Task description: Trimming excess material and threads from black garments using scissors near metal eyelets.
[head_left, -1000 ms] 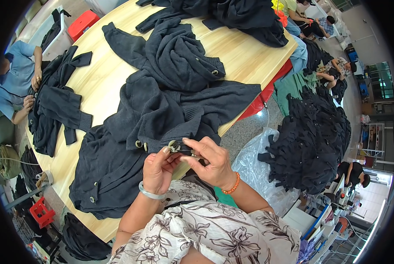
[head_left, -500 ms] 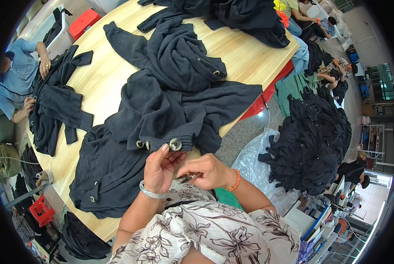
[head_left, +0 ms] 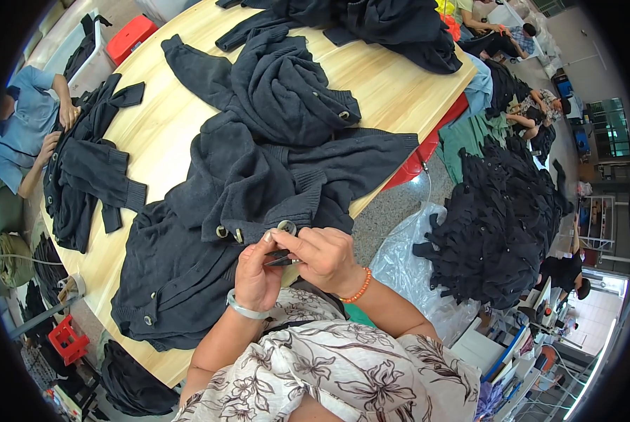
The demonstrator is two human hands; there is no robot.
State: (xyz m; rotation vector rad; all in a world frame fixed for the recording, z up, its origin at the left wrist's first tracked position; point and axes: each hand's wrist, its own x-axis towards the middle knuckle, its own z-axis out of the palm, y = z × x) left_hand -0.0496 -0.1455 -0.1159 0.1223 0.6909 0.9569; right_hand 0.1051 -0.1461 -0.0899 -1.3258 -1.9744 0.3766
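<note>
A dark charcoal knit cardigan [head_left: 237,176] with large buttons lies bunched in front of me, its ribbed edge hanging at the table's near side. My left hand [head_left: 256,274] pinches that edge beside a pale, dark-centred button [head_left: 287,226]. Small dark metal thread snips [head_left: 281,259] sit in my right hand [head_left: 323,259], which is closed and touches the button area with thumb and forefinger. Both hands meet just below the button, so the exact contact is partly hidden. Two more buttons [head_left: 222,231] show to the left on the same edge.
Other dark knitwear [head_left: 392,32] lies on the wooden table [head_left: 163,133]. At the left, a co-worker's hands [head_left: 67,112] handle a dark garment. A big pile of dark garments [head_left: 494,225] rests right of the table, beside clear plastic sheeting [head_left: 406,260]. Red stools stand around.
My right hand has moved up and left with the snips to meet my left hand at the button. The snips now point left between both hands. The cardigan has barely shifted.
</note>
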